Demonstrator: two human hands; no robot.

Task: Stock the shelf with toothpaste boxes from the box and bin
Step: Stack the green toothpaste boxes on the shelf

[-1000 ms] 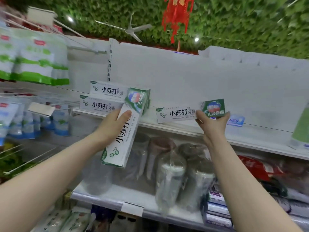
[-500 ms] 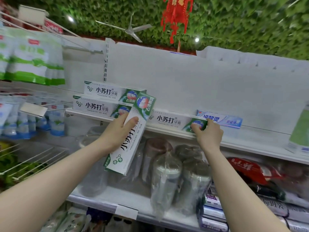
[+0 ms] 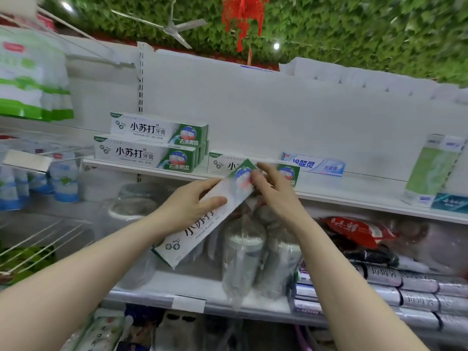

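Head view, single frame.

Left hand [image 3: 187, 206]: centre frame, wrapped round the middle of the held toothpaste box [image 3: 195, 236], thumb across its printed face, fingers behind it. Grasping.

Held toothpaste box: white with a green end, tilted, long axis running from 7 o'clock up to 1 o'clock. Its green end reaches the front edge of the shelf [image 3: 342, 190], and its lower end hangs in front of the lower shelf [image 3: 157, 282]. Motion-blurred near the top.

Right hand [image 3: 276, 196]: at 3 o'clock of the left hand, fingertips [image 3: 253, 178] curled onto the green upper end of the same box. Grasping by a pinch; the exact contact is blurred.

On the shelf:
- Lying box [image 3: 222, 164], same brand, flat on its long side just behind both hands, at 12 o'clock of them; its middle is hidden by the held box and the right hand.
- Lower stacked box [image 3: 144, 155] at 10 o'clock of the hands, with the upper stacked box [image 3: 157, 129] resting on it and set a little to the right. More boxes of the kind line up behind these two.
- Blue toothpaste box [image 3: 314, 164] just beside the lying box, at its 3 o'clock.
- Green-and-white pack [image 3: 430, 171], upright, at the far 3 o'clock edge of frame, well apart from the rest.

Lower shelf: film-wrapped containers [image 3: 243, 249] at 6 o'clock of the hands; red packet [image 3: 354, 229] at 4 o'clock.

Hanging pouches [image 3: 30, 77] at 10 o'clock of frame. Ceiling fan [image 3: 172, 26] at 12 o'clock.
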